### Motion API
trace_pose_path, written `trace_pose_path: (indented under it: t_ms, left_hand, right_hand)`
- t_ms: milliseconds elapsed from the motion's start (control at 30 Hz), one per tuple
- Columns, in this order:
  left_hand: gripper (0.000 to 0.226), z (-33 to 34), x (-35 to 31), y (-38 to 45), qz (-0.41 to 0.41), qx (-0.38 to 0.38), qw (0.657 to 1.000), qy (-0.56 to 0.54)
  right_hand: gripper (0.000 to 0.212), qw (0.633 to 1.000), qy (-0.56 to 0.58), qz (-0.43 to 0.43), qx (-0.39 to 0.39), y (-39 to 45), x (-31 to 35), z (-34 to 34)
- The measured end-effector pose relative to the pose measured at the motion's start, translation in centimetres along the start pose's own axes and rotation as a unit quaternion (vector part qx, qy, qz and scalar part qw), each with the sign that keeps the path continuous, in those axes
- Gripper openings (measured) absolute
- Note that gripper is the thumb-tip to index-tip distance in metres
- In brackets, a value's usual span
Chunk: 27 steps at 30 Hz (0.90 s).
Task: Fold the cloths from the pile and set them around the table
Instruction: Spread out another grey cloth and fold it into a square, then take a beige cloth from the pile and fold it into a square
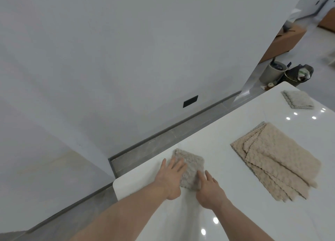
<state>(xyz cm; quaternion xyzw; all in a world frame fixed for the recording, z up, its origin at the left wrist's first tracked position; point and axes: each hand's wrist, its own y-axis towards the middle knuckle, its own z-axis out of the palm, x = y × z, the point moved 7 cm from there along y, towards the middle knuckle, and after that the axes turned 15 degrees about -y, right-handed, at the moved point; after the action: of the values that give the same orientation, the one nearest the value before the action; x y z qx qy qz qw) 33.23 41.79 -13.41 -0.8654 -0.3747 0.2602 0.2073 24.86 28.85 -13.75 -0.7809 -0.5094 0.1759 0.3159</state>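
A small folded grey-beige cloth (192,165) lies near the left edge of the white glossy table (226,137). My left hand (171,177) lies flat on its left side with straight fingers. My right hand (211,190) presses its near right corner, fingers extended. To the right, a pile of several unfolded beige cloths (277,161) with scalloped edges is fanned out on the table. Another folded cloth (298,99) sits at the far corner.
The table's left edge runs close to a white wall with a black socket plate (190,101) and a grey floor strip. Beyond the far corner stand a grey bin (272,73), a dark bag (301,73) and a wooden cabinet (284,41).
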Motion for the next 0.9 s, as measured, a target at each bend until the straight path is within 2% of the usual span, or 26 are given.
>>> trace_pose_path:
  t_ms: [333,467,600,900]
  left_hand:
    - [0.085,5.9,-3.9,-14.4,-0.046,-0.026,0.991,-0.124]
    - [0.082,7.5,-7.5,-21.1,-0.059,-0.075,0.983,-0.158]
    - [0.082,9.4,-11.7,-26.5,-0.043,-0.060,0.986,-0.152]
    - [0.078,9.4,-16.2,-30.3,-0.014,-0.067,0.981,-0.179]
  right_hand:
    - [0.075,0.994,0.051,-0.076,-0.058,-12.7,-2.9,4.5]
    - [0.076,0.991,0.040,-0.112,-0.069,-19.6,-5.0,7.4]
    - [0.078,0.987,0.041,-0.129,-0.087,-26.1,-7.0,8.6]
    - [0.075,0.980,0.098,-0.124,-0.119,-32.9,-11.2,9.5]
